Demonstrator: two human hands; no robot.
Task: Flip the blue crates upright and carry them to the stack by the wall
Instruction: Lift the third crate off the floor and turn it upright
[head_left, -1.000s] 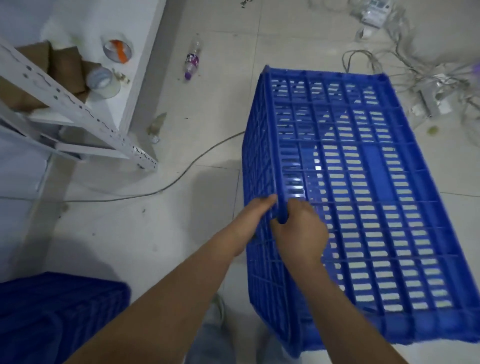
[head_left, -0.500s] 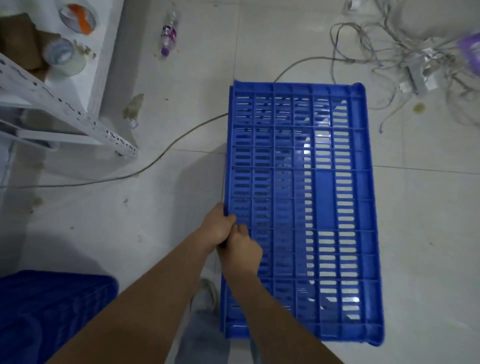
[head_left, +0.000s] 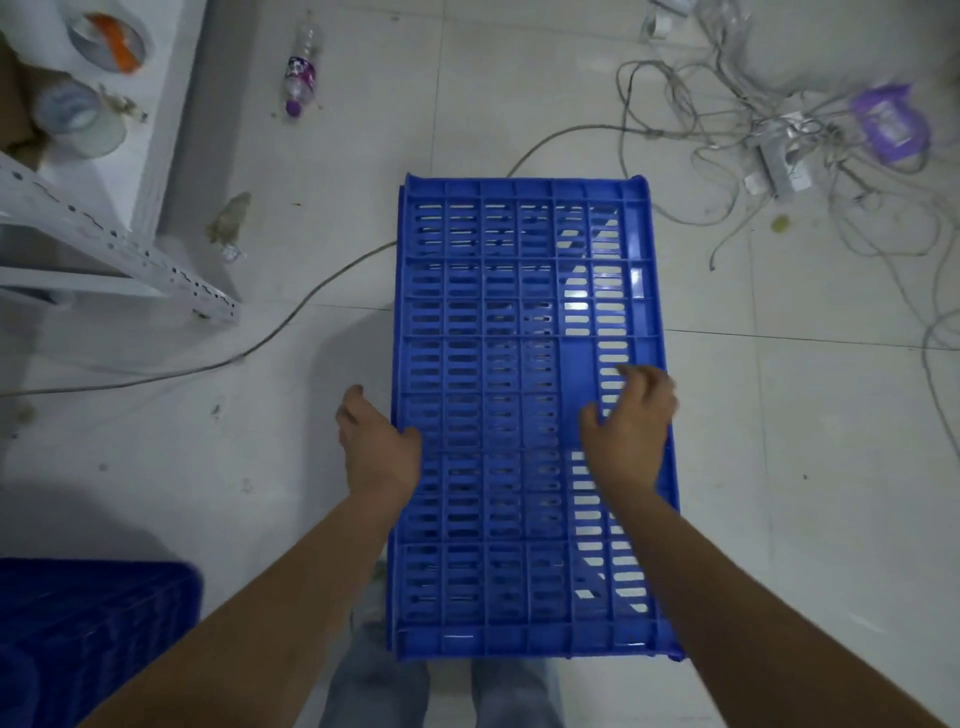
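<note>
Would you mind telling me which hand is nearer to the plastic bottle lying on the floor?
Left. The left hand sits at the blue crate's left edge, below the plastic bottle; the right hand is over the crate's right side, farther away.

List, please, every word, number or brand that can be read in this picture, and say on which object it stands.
None can be read.
Plastic bottle on the floor: it has a purple label, but the print is too blurred.
Purple packet among the cables: light markings only, no legible letters.
Tape roll on the shelf: no text visible.
Blue crate: no marking or number visible.
</note>
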